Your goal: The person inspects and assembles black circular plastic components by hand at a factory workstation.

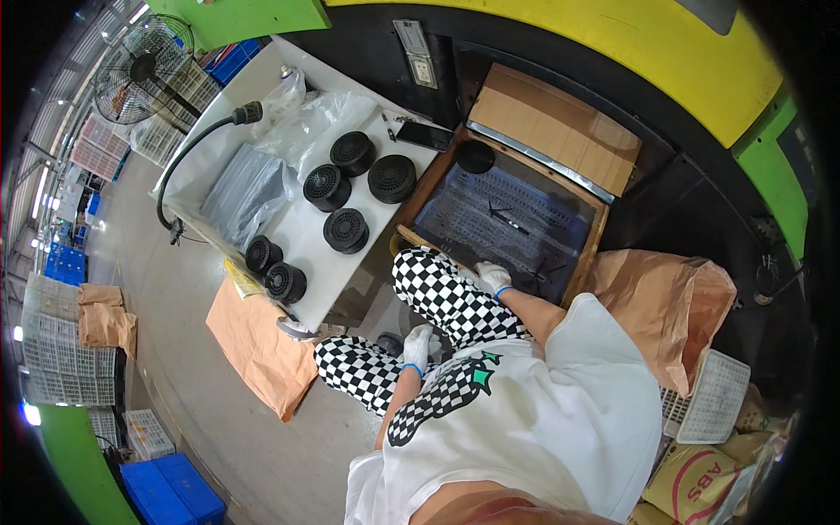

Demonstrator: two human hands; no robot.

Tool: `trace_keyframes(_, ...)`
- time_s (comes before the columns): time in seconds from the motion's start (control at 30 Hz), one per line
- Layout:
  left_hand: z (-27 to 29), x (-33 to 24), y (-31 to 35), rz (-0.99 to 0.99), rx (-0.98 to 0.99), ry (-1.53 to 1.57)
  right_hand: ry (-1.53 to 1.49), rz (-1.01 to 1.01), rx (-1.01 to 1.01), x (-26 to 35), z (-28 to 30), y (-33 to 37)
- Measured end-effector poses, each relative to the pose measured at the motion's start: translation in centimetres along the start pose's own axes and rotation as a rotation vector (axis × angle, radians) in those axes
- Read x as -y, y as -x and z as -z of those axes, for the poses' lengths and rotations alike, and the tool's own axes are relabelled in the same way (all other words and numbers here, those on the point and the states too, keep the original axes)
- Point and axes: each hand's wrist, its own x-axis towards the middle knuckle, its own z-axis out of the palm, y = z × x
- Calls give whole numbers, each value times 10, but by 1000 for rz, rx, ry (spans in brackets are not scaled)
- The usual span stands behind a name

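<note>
My left hand [417, 345], in a white glove with a blue wrist edge, rests by my left thigh. Its fingers lie loosely extended, with nothing visible in them. At the near edge of a wood-framed bin [584, 278], my white-gloved right hand [493, 276] is beside my right knee, fingers loosely stretched and no object seen in them. Inside the bin are a round black grilled part [475, 157] and thin, branched black plastic pieces [507, 219]. To the left, several round black grilled parts [346, 230] sit on a white table [325, 273].
Clear plastic bags [249, 192] and a dark phone-like slab [424, 135] lie on the table. A bent black lamp or hose [179, 162] arches over its left side. Brown paper sacks [652, 302] stand right of the bin; a flattened brown sheet [258, 350] lies on the floor.
</note>
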Motion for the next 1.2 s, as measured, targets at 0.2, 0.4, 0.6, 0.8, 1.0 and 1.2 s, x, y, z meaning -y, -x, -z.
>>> trace_keyframes(0.2, -3, -5, 5, 11, 20, -1, 11, -19, 25, -1, 2, -2)
trace_keyframes(0.4, -3, -6, 6, 23, 36, -8, 11, 11, -18, -4, -4, -3)
trace_keyframes(0.6, -2, -2, 4, 19, 20, 20, 12, 9, -7, 1, 1, 0)
trace_keyframes(0.8, -2, -3, 3, 27, 25, 11, 10, 42, -35, -5, -5, -2)
trace_keyframes(1.0, -1, -3, 5, 31, 24, 15, -6, 12, -22, 5, 4, 3)
trace_keyframes(1.2, -5, -7, 6, 29, 32, 23, -17, 7, -37, 0, 2, 0)
